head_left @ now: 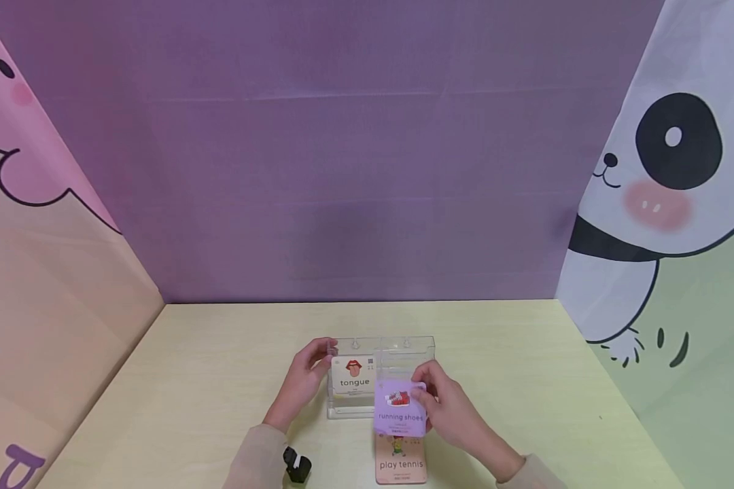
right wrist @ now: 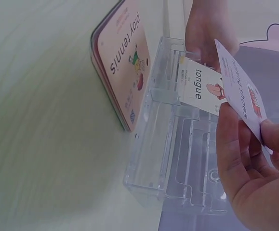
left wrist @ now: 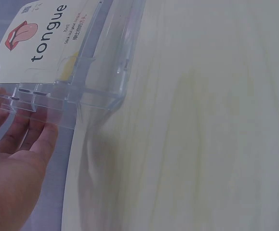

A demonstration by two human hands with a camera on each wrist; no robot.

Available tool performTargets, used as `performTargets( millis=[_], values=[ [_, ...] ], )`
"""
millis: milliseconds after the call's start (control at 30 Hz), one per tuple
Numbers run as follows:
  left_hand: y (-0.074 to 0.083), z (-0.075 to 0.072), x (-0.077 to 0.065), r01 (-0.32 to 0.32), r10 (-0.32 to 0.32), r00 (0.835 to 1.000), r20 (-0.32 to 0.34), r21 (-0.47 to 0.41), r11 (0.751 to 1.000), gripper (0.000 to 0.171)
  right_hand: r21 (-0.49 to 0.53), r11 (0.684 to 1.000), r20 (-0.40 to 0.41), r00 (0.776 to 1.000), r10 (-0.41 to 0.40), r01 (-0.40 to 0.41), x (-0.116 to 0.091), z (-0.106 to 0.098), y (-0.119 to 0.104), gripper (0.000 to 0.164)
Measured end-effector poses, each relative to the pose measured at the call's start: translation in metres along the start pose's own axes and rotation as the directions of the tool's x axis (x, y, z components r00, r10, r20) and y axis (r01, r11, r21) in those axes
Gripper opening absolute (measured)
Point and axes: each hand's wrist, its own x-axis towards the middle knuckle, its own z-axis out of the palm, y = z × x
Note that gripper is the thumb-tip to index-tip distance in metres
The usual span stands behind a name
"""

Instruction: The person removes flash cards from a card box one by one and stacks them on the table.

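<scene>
A clear plastic card holder (head_left: 351,411) with two bays stands on the table. My left hand (head_left: 306,377) grips its left side, thumb in front and fingers behind, as the left wrist view shows. A white "tongue" flashcard (head_left: 353,375) sits in the left bay. My right hand (head_left: 449,407) pinches a purple "running shoes" flashcard (head_left: 400,415) by its right edge, thumb on the printed face. This card is in front of the right bay, which holds no card in the right wrist view. Below it lies a stack of flashcards (right wrist: 125,67), topped by a pink "play tennis" card.
The pale wooden table (head_left: 220,367) meets a purple cloth backdrop (head_left: 355,170). Printed side panels stand left and right, the right one showing a panda (head_left: 624,285). A small black device (head_left: 297,467) is beside the left sleeve.
</scene>
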Motion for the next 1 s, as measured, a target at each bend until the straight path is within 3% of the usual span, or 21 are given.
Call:
performTargets(
  millis=[467,1000],
  values=[
    [0.001,0.0,0.0,-0.012,0.012,1.0,-0.011,0.025,1.0,0.031,0.039,0.997,0.028,0.998,0.059,-0.06,-0.004,0.005,0.005,0.011],
    [0.001,0.001,-0.001,0.003,-0.002,1.0,-0.017,0.047,0.999,0.031,0.006,0.998,0.049,0.997,0.055,-0.055,-0.006,0.01,0.013,0.011]
  ],
)
